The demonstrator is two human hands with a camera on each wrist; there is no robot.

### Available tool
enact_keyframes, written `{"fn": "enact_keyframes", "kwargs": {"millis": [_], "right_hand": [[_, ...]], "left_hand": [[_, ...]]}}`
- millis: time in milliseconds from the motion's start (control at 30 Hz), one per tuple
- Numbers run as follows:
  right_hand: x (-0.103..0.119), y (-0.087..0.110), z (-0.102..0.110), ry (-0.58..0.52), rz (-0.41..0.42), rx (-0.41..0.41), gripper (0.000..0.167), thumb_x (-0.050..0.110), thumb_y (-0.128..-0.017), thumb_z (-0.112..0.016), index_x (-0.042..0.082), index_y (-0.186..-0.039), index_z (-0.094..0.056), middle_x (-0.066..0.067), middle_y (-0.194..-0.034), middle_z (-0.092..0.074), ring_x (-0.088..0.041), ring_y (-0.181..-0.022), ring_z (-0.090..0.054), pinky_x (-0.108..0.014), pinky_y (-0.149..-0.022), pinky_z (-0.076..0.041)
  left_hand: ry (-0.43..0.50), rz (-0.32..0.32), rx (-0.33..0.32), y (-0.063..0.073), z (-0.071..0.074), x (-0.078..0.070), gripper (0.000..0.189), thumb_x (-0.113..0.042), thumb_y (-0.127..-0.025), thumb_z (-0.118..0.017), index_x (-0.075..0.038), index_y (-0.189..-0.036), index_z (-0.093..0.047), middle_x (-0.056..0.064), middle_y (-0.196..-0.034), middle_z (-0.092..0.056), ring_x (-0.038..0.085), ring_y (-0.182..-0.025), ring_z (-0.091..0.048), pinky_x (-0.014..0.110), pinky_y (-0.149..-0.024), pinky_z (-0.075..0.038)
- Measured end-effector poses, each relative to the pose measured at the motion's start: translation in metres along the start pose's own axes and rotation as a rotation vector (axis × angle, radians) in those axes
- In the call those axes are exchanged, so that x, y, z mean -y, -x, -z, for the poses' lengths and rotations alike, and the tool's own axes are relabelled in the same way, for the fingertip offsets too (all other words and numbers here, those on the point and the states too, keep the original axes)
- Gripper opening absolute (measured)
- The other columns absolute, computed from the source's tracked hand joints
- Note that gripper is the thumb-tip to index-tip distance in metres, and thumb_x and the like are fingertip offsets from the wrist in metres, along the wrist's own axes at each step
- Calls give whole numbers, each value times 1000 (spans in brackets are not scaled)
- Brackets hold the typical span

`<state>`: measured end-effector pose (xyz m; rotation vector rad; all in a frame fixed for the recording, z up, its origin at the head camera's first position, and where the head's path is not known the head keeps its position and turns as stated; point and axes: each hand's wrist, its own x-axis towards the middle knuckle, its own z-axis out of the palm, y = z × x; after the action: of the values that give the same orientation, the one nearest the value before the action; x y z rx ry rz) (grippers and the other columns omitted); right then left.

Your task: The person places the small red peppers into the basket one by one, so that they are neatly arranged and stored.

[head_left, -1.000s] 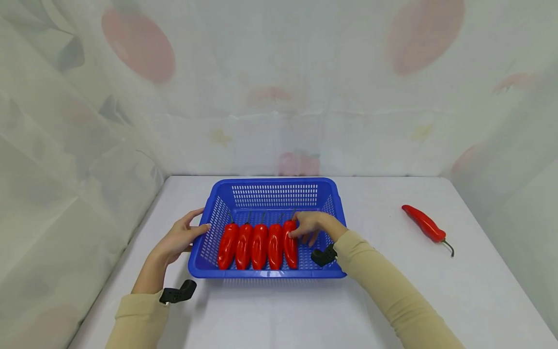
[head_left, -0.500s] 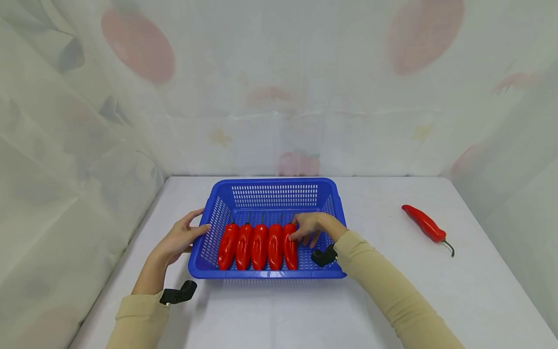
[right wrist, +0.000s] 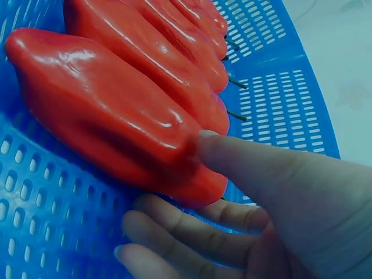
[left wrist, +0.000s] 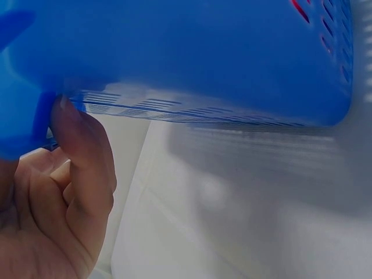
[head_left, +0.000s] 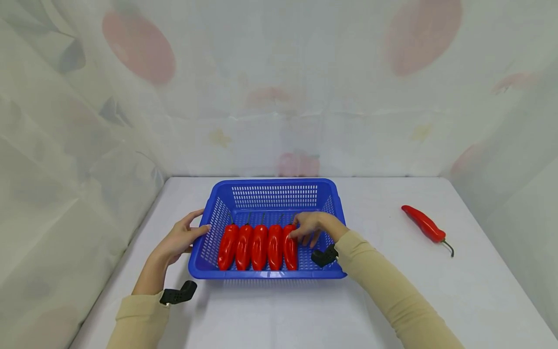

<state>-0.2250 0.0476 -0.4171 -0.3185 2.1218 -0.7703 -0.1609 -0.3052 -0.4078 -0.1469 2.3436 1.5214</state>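
Observation:
A blue plastic basket (head_left: 266,274) with slotted walls sits on the table, its long side facing me. Several glossy red peppers (head_left: 259,247) lie in it side by side, green stems pointing away. My left hand (head_left: 179,237) grips the basket's left rim, thumb on top; in the left wrist view its fingers (left wrist: 87,163) curl under the blue edge. Inside the basket, my right hand (head_left: 308,227) holds the rightmost pepper (head_left: 290,252) near its stem end. The right wrist view shows the thumb (right wrist: 250,168) against that pepper's upper side, with the other fingers curled along its lower side.
One more red pepper (head_left: 425,224) lies on the white table (head_left: 383,281) to the right of the basket, stem towards me. A pale patterned cloth (head_left: 270,131) hangs behind the table, with more sheeting along the left (head_left: 74,218) and right sides.
The stem end of the rightmost pepper has settled slightly lower beside the others, my right hand still on it. My left hand and the basket stay where they were.

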Motion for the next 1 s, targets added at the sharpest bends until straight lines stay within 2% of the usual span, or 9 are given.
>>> {"fn": "enact_keyframes", "kwargs": {"millis": [167, 367, 600, 733, 800, 1000], "right_hand": [[1, 3, 5, -21, 16, -18, 39, 24, -90, -59, 4, -120, -46, -14, -96, -64, -27, -84, -66, -34, -60, -57], [2, 10, 12, 13, 50, -75, 42, 22, -89, -60, 2, -124, -47, -15, -101, -61, -29, -87, -66, -37, -64, -57], [3, 21, 21, 101, 160, -199, 41, 24, -90, -58, 2, -124, -49, -18, -101, -63, -30, -82, -66, -36, -65, -57], [2, 29, 26, 134, 233, -282, 41, 24, -90, -59, 2, -123, -50, -16, -99, -65, -33, -77, -65, -37, -67, -56], [1, 33, 29, 162, 269, -327, 41, 24, -89, -60, 3, -123, -51, -13, -100, -65, -30, -76, -65, -35, -69, -56], [-1, 46, 35, 244, 380, -453, 38, 24, -88, -59, 3, -119, -54, -13, -104, -65, -22, -88, -63, -34, -79, -54]], "left_hand": [[2, 1, 1, 0, 0, 0, 73, -33, -89, -59, -20, -148, -17, 26, -112, -59, 28, -81, -68, 45, -66, -56], [-1, 2, -2, 0, 0, -1, 72, -32, -90, -59, -19, -148, -17, 26, -112, -59, 28, -81, -68, 45, -66, -56], [4, 6, -2, 1, -1, -2, 72, -32, -90, -58, -20, -148, -17, 26, -113, -58, 27, -81, -67, 45, -67, -56], [6, 4, -1, 2, -1, -2, 72, -32, -90, -58, -20, -148, -17, 26, -113, -58, 27, -81, -67, 45, -67, -56], [8, 4, -2, 2, -1, -2, 72, -32, -90, -58, -20, -148, -17, 27, -113, -58, 28, -81, -67, 45, -66, -56], [10, 3, 1, 1, -1, -1, 71, -31, -90, -58, -20, -148, -17, 26, -114, -58, 28, -82, -67, 45, -67, -56]]}}
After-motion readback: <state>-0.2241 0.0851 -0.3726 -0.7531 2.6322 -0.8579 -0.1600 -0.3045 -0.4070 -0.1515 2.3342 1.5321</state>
